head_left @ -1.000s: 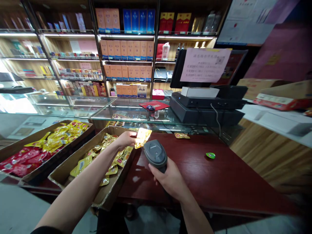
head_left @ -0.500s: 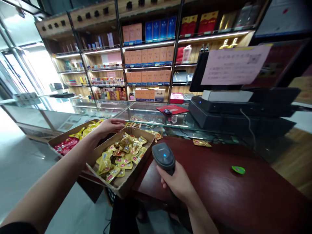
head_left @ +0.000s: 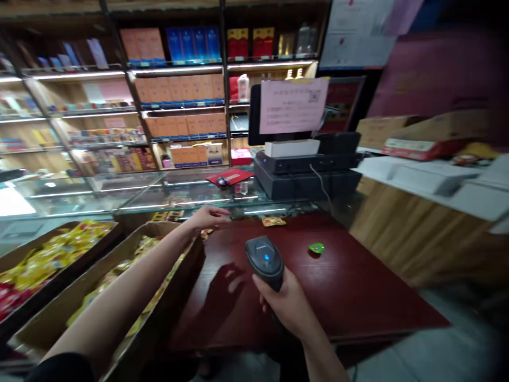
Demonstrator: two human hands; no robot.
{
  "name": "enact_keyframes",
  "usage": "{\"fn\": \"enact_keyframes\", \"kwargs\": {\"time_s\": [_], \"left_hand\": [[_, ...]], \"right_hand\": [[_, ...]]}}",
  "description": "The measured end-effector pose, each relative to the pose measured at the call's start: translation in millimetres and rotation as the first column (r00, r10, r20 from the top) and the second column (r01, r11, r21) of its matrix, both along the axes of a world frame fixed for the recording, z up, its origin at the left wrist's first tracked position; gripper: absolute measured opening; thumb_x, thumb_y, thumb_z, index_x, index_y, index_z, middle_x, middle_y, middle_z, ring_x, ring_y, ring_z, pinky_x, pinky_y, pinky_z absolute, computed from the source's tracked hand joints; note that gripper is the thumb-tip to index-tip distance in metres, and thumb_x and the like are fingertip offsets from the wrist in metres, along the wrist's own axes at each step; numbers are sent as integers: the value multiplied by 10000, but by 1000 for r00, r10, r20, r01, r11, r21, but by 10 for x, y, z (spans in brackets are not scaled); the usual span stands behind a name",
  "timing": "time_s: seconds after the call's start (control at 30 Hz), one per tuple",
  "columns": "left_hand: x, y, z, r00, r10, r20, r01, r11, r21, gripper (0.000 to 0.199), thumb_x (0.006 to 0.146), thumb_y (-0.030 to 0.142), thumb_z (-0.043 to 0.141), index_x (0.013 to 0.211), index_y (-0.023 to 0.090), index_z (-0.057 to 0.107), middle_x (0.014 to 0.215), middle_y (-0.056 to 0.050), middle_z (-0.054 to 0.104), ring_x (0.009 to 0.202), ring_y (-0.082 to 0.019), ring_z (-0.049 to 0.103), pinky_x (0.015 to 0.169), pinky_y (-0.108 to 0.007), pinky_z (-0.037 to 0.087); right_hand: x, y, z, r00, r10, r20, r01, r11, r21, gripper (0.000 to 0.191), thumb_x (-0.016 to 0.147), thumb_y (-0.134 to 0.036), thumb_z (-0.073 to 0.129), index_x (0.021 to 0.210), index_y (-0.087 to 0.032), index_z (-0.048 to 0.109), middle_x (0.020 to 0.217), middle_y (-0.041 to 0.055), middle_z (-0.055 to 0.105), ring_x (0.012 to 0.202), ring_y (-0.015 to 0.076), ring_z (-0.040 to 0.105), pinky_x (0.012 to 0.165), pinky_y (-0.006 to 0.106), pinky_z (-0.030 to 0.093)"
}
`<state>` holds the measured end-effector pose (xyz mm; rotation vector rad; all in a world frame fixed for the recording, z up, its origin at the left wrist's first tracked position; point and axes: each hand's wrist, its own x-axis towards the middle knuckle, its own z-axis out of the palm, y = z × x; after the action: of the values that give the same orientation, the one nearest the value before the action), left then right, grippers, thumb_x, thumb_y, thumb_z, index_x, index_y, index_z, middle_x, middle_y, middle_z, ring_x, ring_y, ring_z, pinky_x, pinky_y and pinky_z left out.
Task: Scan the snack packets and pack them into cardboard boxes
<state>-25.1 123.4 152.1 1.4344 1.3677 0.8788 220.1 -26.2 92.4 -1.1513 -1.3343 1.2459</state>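
In my right hand (head_left: 292,302) is a dark grey barcode scanner (head_left: 264,258) with a blue light on top, held by its handle over the dark red tabletop (head_left: 246,313). My left hand (head_left: 209,216) reaches over the table's far left part, fingers loosely stretched with nothing visible in them. Near it lies a small snack packet (head_left: 207,233), partly hidden. A gold snack packet (head_left: 273,221) rests farther right at the table's back edge, and a green packet (head_left: 317,248) lies beyond the scanner. Under my left forearm stands a cardboard box (head_left: 43,323) of gold packets.
Another box of yellow packets (head_left: 59,249) and red ones stands at the left edge. A glass counter (head_left: 139,197) runs behind the table, with a mouse (head_left: 223,181) on a red mat. Beyond are a monitor with a paper sheet (head_left: 292,106) and stocked shelves.
The view has swung right, so the boxes appear farther left. My left hand has moved from above the boxes to the table's back left. The scanner stays in my right hand.
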Motion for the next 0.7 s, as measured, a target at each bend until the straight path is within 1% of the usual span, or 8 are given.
{"fn": "enact_keyframes", "kwargs": {"time_s": [0.13, 0.2, 0.3, 0.37, 0.43, 0.5, 0.6, 0.7], "left_hand": [[906, 600, -318, 988, -152, -13, 152, 988, -39, 520, 539, 376, 907, 993, 159, 775, 770, -42, 728, 707, -165, 647, 636, -273, 497], [1326, 903, -539, 975, -205, -85, 207, 978, 13, 475, 573, 369, 888, 982, 155, 777, 750, -39, 724, 709, -178, 647, 662, -283, 496], [1841, 1280, -889, 917, -183, -354, 258, 950, 175, 460, 639, 324, 849, 1063, 170, 759, 894, -73, 751, 864, -240, 679, 801, -315, 503], [2069, 1436, -1089, 822, -120, -557, 298, 924, 240, 532, 712, 316, 800, 1216, 181, 693, 1108, -121, 729, 1028, -282, 663, 906, -335, 479], [2192, 1504, -1234, 708, -77, -702, 347, 904, 251, 577, 789, 348, 739, 1328, 190, 609, 1247, -157, 671, 1147, -303, 616, 966, -354, 452], [2222, 1498, -1313, 610, -60, -790, 408, 879, 248, 521, 858, 374, 665, 1342, 200, 579, 1265, -169, 649, 1192, -306, 586, 979, -366, 445], [2139, 1388, -1334, 490, -61, -870, 479, 853, 210, 369, 924, 288, 543, 1274, 180, 592, 1197, -186, 655, 1158, -309, 600, 949, -383, 462], [1923, 1198, -1302, 431, -76, -899, 485, 860, 159, 360, 851, 157, 578, 1211, 149, 597, 1177, -208, 640, 1119, -329, 623, 918, -396, 481]], "right_hand": [[513, 86, -143, 991, -135, 25, 135, 990, -34, 369, 786, -495, 720, 902, -184, 559, 551, -45, 577, 444, 130, 557, 413, 231, 479], [743, 114, -218, 977, -208, 42, 211, 975, -75, 389, 781, -509, 723, 915, -185, 556, 555, -45, 580, 440, 130, 556, 413, 233, 482], [999, 151, -282, 954, -294, 68, 300, 947, -118, 405, 774, -530, 728, 913, -186, 566, 549, -44, 576, 437, 131, 548, 421, 241, 491], [1103, 180, -290, 929, -362, 76, 369, 921, -127, 417, 762, -546, 735, 901, -185, 582, 544, -42, 572, 431, 132, 539, 423, 250, 494], [1169, 214, -291, 906, -414, 86, 422, 898, -124, 426, 754, -566, 737, 882, -186, 595, 540, -38, 570, 426, 135, 536, 422, 257, 494], [1212, 247, -306, 900, -426, 98, 435, 892, -121, 432, 750, -587, 734, 856, -190, 600, 538, -35, 572, 429, 140, 545, 430, 260, 498], [1232, 281, -361, 921, -377, 93, 387, 912, -134, 439, 752, -606, 726, 835, -195, 593, 526, -39, 571, 428, 141, 554, 433, 255, 499], [1155, 273, -414, 951, -299, 78, 307, 942, -136, 410, 775, -571, 721, 844, -193, 578, 532, -39, 582, 430, 136, 563, 429, 241, 492]]}}
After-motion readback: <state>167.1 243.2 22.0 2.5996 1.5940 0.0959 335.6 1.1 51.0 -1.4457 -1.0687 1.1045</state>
